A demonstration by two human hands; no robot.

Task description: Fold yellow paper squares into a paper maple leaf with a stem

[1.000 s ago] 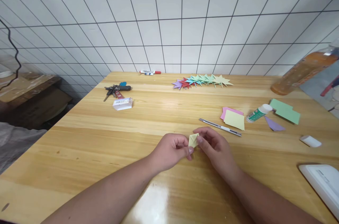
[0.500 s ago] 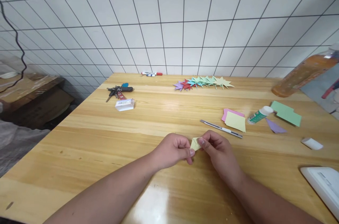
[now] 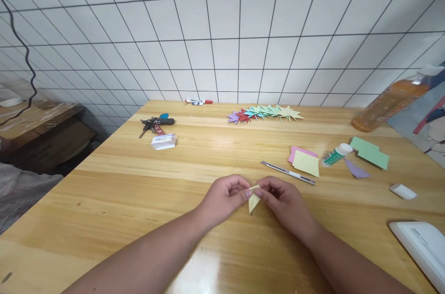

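Note:
A small folded piece of pale yellow paper (image 3: 254, 202) is pinched between my two hands, its pointed end towards me. My left hand (image 3: 224, 197) grips its upper left side with thumb and fingers. On the upper right side, my right hand (image 3: 287, 200) pinches it the same way, the two thumbs close together. Just beyond the right hand lies a slim utility knife (image 3: 288, 173). Behind the knife are a yellow paper sheet (image 3: 306, 163) and a pink sheet (image 3: 292, 154) partly under it. A glue stick (image 3: 336, 155) lies to their right.
Folded paper stars (image 3: 266, 112) lie in a row near the tiled wall. Keys (image 3: 153, 123), a small box (image 3: 164, 141) and markers (image 3: 199, 102) are at the back left. Green sheets (image 3: 370, 152), a purple piece (image 3: 356, 169), a bottle (image 3: 389, 99) and a white device (image 3: 420, 250) stand right.
The yellow paper has been turned so its point faces down towards me. My left hand has shifted up to its top edge, and both thumbs are now closer together. The view has tilted slightly.

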